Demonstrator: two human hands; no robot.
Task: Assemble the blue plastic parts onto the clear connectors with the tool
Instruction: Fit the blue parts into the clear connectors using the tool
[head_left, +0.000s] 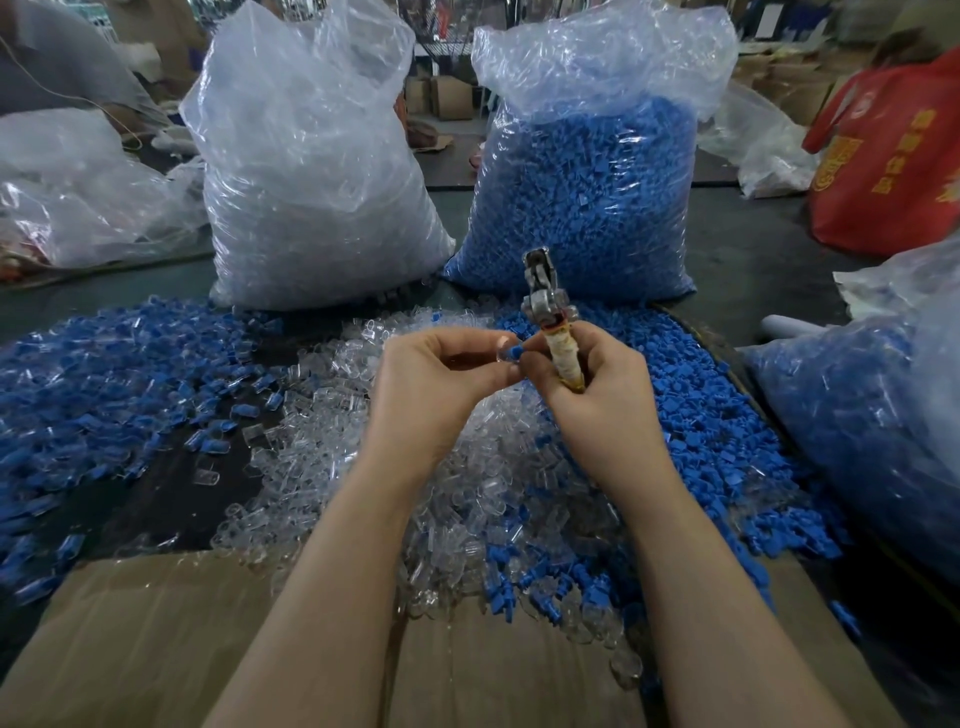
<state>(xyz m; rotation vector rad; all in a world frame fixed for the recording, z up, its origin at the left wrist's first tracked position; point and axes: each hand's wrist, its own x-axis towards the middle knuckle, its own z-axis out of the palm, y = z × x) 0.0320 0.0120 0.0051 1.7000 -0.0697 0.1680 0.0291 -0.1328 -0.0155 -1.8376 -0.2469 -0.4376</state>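
a dark table is seen, on which loose parts are heaped: blue plastic parts toward the right edge, clear connectors in the middle, and mixed blue-and-clear pieces toward the left edge. flattened cardboard is laid over the near edge. two filled plastic sacks are stood toward the far edge, a clear-filled sack left of a blue-filled sack.
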